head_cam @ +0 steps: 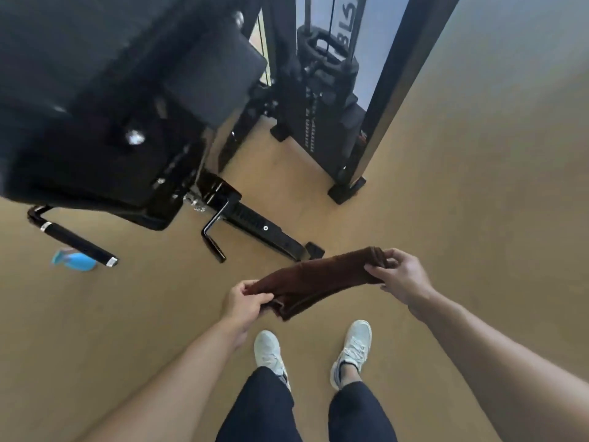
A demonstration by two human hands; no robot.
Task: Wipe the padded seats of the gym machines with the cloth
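A dark brown cloth [314,280] is stretched between both hands above the floor in front of my feet. My left hand [243,303] pinches its lower left end. My right hand [400,274] grips its upper right end. The black padded seat [92,167] of a gym machine fills the upper left, with a black back pad [213,81] behind it. Both hands are well to the right of and below the seat, apart from it.
A weight stack [328,90] in a black frame post [392,87] stands at the top centre. A black handle bar [79,242] and floor rail [261,229] jut out from the machine. A blue spray bottle [76,260] lies on the tan floor [462,186].
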